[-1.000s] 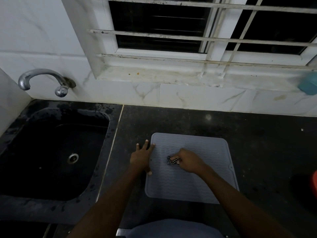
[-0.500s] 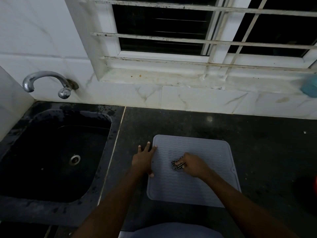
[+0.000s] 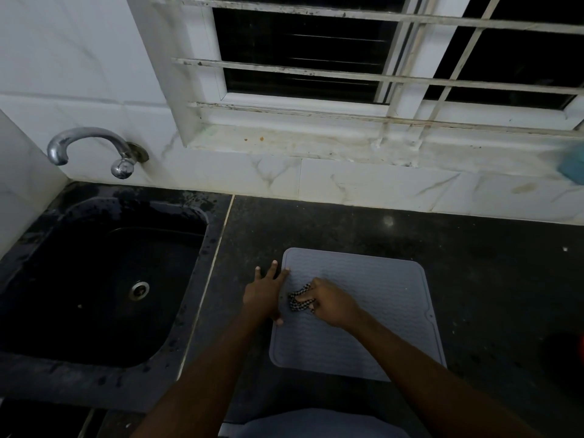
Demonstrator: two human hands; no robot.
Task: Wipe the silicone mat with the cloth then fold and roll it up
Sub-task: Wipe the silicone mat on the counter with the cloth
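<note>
While gripping a small crumpled black-and-white checked cloth (image 3: pixel 300 301) in the curled fingers of the right hand (image 3: pixel 328 306), presses it down on the left part of the grey ribbed rectangular silicone mat (image 3: pixel 379 295). Has carried the cloth leftward across the ribs since a second ago, so now works just beside the mat's left border and close to the left hand (image 3: pixel 264 295). Holds that left hand released, fingers spread and straight, pinning the border with thumb and one fingertip on the mat and the rest on the black speckled stone countertop (image 3: pixel 347 226). Leaves the mat flat and unfolded near the counter's front edge, right of the black basin sink (image 3: pixel 94 279) and its curved chrome tap (image 3: pixel 91 147). Reads as mid-wipe, with one stroke ending at the left border. Probably calls for a return pass to the right. Cannot tell which parts are already clean. Has not yet begun folding or rolling.
</note>
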